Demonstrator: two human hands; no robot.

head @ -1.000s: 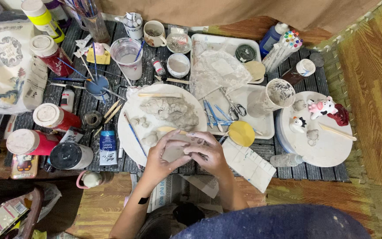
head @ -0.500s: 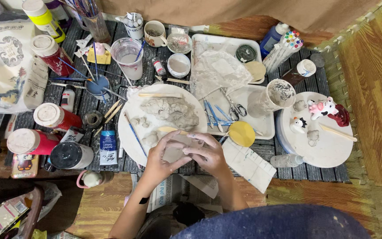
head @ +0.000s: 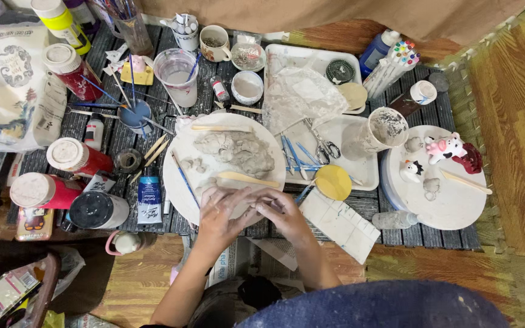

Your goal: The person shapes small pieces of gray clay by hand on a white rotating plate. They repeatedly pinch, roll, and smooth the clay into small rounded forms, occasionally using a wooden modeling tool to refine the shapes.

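Both hands meet at the near rim of the round white board [head: 180, 182]. The left hand [head: 217, 215] and right hand [head: 281, 214] close around a small clay piece [head: 242, 205], pressed between their fingers. Its long axis cannot be made out. A grey clay lump [head: 235, 150] lies behind it on the board.
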